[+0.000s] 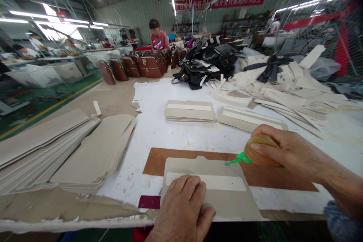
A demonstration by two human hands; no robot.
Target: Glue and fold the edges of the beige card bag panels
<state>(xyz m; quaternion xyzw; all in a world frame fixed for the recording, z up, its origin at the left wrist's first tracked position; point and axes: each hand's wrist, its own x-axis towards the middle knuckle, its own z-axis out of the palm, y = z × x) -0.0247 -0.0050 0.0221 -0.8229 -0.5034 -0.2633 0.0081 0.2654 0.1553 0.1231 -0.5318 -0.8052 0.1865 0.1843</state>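
Observation:
My right hand (286, 149) is wrapped round an amber glue bottle (262, 149) with a green nozzle (238, 159). The nozzle tip points at the upper right part of a beige panel (227, 204); whether it touches cannot be made out. My left hand (184, 208) lies flat on that panel, fingers stretched out, partly over the white strip (224, 182) across it. Beneath the panel, a brown leather piece (280, 177) sticks out on both sides. A small maroon piece (149, 202) lies left of my hand.
Stacks of beige panels (93, 151) lie at the left. Ahead are two piles of strip-bearing panels (190, 111) (251, 117). Black bags (204, 60), brown bags (150, 66) and pale scraps (286, 87) cover the far table. Another person (159, 38) stands behind the brown bags.

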